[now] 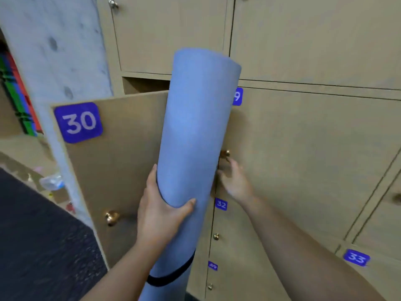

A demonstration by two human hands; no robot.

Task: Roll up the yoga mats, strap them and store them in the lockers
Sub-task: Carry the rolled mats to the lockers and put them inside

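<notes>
Blue foam, rolled tight into a long cylinder: the yoga mat stands nearly upright in front of the lockers, its top end level with the gap above door 30, which hangs swung out toward the viewer. The left hand holds the mat at mid-length, fingers wrapped behind and the thumb pressed across the front. A single black strap circles the roll near its lower end; the upper part shows no strap, and the spiral end is turned away. The right hand, fingers loosely spread and holding nothing, reaches toward the brass knob at the edge of the neighbouring door; whether it touches door or knob cannot be told. Probable hazards: a one-handed grip on a tall roll may let the top tip or swing into the open door; the unstrapped upper end could loosen and flare, catching on the locker frame; a roll of this length may need angling to enter the compartment.
</notes>
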